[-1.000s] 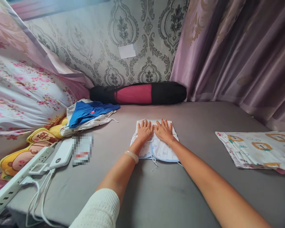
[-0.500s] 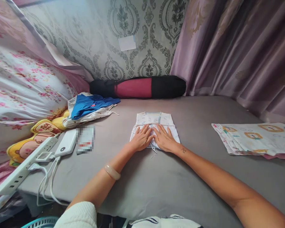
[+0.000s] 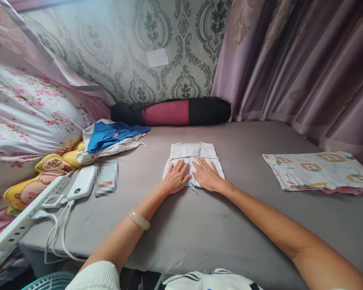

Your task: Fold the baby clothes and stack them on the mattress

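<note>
A small white folded garment (image 3: 192, 150) with light blue trim and a faint print lies flat in the middle of the grey bed sheet (image 3: 199, 225). Its lower part is folded up, and thin white strings trail from the near edge. My left hand (image 3: 178, 176) presses flat on the garment's lower left, fingers spread. On the lower right, my right hand (image 3: 208, 174) lies flat too, fingers apart and pointing away from me. The two hands are side by side with a narrow gap between them, covering part of the cloth.
Folded printed cloths (image 3: 317, 171) lie at right. A blue garment (image 3: 109, 135) tops a pile at left. Nearer are a white power bank (image 3: 82, 181), a blurred packet (image 3: 106, 179), a power strip (image 3: 24, 217) and cables. A black and red long bag (image 3: 166, 112) lies against the wall.
My hands have moved slightly apart, opening a gap between the thumbs. Both still lie flat on the garment. The view has shifted a little.
</note>
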Available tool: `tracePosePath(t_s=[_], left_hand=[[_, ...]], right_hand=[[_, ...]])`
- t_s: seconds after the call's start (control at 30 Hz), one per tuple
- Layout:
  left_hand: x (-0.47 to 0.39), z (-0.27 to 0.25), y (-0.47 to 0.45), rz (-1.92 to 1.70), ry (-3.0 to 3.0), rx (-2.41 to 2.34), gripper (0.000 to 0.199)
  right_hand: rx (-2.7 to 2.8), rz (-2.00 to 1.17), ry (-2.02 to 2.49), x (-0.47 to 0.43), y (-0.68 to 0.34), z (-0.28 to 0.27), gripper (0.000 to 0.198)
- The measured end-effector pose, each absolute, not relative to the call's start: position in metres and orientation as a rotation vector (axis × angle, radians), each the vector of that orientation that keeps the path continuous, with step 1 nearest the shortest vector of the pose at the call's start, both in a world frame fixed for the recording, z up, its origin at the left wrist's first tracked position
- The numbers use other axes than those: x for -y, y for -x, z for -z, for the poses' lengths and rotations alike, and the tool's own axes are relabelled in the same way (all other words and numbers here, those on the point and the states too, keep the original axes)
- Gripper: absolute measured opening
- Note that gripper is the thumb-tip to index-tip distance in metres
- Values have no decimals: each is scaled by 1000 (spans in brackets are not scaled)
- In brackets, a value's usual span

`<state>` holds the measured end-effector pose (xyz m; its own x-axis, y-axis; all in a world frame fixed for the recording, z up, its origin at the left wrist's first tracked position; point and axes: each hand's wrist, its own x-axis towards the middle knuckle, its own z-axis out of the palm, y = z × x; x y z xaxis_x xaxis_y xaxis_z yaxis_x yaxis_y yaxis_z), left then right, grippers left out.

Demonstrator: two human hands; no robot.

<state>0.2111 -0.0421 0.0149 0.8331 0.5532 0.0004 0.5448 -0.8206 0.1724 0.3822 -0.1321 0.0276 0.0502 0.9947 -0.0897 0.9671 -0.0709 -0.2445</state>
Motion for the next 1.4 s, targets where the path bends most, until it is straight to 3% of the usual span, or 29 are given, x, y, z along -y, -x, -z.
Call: tracePosePath(t_s=[0.5, 0.77, 0.9, 1.17, 1.4], left_hand=[[64, -12, -182, -83, -2828, -659, 62], [62, -26, -181, -304, -2880, -550, 30], [63, -34, -185, -255, -2959, -416, 30], [62, -30, -193, -222, -3085, -358, 31], [61, -33, -200, -391, -2908, -590, 16]], right_hand=[[2258, -337, 1964, 177, -367, -24, 59], [2233, -447, 1942, 176, -371, -30, 57], [2174, -466, 1941, 177, -372, -28, 57], [2114, -151, 1844, 182, -366, -31, 36], [2171, 123, 1898, 172, -360, -36, 22]])
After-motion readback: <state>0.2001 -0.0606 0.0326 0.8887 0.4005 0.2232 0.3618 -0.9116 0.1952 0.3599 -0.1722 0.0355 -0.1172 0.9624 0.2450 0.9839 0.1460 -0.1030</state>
